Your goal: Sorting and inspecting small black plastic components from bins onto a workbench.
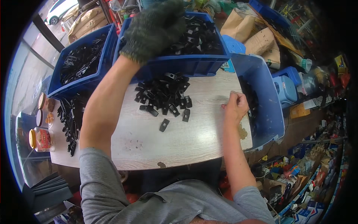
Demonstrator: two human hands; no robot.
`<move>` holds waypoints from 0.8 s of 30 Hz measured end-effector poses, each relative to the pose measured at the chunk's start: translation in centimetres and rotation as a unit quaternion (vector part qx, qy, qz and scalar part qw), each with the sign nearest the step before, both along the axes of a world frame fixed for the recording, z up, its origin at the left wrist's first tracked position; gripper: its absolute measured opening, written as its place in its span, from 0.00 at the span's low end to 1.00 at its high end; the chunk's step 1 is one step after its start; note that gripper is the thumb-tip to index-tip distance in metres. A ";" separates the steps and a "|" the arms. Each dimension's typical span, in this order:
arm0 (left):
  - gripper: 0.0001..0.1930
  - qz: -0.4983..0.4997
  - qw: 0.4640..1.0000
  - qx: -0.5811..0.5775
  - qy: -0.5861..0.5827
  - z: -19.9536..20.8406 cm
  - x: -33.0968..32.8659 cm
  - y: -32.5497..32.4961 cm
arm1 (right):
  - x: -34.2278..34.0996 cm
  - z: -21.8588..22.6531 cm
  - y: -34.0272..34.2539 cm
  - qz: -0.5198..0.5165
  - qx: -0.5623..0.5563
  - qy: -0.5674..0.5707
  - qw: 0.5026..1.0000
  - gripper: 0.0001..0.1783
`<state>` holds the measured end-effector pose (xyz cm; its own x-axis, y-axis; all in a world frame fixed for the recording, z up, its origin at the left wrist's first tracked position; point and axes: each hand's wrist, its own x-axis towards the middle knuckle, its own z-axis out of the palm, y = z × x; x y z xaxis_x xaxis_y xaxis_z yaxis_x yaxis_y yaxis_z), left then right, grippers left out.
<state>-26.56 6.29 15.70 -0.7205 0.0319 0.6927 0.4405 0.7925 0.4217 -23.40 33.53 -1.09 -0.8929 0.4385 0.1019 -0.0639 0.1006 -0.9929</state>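
My left hand [151, 33], in a dark knitted glove, reaches over the wide blue bin [179, 63] full of small black plastic parts [199, 41]. Its fingers are blurred and partly cut off by the dark upper rim, so their grip cannot be made out. Below that bin, a pile of small black plastic clips [164, 91] lies loose on the pale wooden tabletop [186, 143], a few of them apart from the heap. To the right of the pile, my bare right hand [236, 107] rests by the table's right edge, fingers curled in, with no object showing in them.
A second blue bin [74, 87] of black parts stands at left, with long black strips [70, 123] on the table below it. Jars [41, 139] line the left edge. A large blue tub [270, 100] abuts the table's right side. Sacks [238, 26] and clutter lie beyond.
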 end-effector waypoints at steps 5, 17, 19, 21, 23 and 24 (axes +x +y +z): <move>0.21 -0.119 0.965 -0.117 0.202 -5.6 3.5 0.1 | 0.1 0.2 -0.3 0.009 -0.008 0.006 1.000 0.10; 0.25 0.012 0.978 -0.204 0.029 -12.2 8.8 1.7 | 0.1 0.2 -0.2 0.005 -0.005 0.003 1.000 0.10; 0.24 0.034 0.976 -0.212 0.024 -11.9 9.0 1.9 | 0.1 0.2 -0.2 0.006 -0.011 -0.002 1.000 0.10; 0.23 0.044 0.975 -0.216 0.023 -12.0 9.0 2.0 | 0.0 -0.1 0.0 0.004 0.002 0.005 1.000 0.10; 0.22 0.046 0.975 -0.212 0.049 -12.5 8.7 1.8 | -0.1 -0.2 0.0 0.002 0.007 0.010 1.000 0.10; 0.21 0.047 0.975 -0.210 0.062 -12.6 8.6 1.7 | -0.2 -0.2 -0.1 0.007 0.008 0.011 1.000 0.10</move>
<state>-17.98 8.04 3.10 -0.6460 0.2703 0.7139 0.3852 0.9228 -0.0008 -23.60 33.48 -1.27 -0.8963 0.4247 0.1276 -0.0866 0.1146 -0.9896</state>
